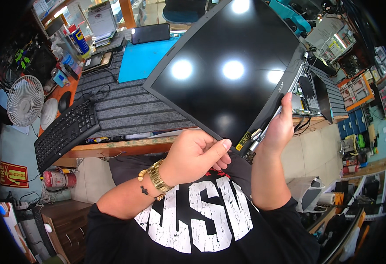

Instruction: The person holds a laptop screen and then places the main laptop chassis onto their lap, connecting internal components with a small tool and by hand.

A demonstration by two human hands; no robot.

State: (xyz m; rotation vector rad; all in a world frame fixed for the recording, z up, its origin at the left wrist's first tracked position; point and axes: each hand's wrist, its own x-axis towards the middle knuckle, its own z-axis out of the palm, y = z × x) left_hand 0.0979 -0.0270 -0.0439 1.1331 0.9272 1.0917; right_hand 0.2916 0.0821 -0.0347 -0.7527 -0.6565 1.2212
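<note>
A detached black laptop screen assembly, tilted and reflecting round lights, fills the upper middle, its loose hinge at the lower right end. My right hand grips it along the hinge edge on the right, thumb upward. My left hand is closed at the lower edge near the bottom corner, thumb pressed against it and fingers curled underneath. A small yellow sticker is on the bezel. Behind the screen on the right lies an opened laptop base with exposed internals, partly hidden.
A ribbed dark mat covers the desk, holding a blue pad and a phone. A black keyboard and mouse sit left, beside a white fan. An extinguisher stands below.
</note>
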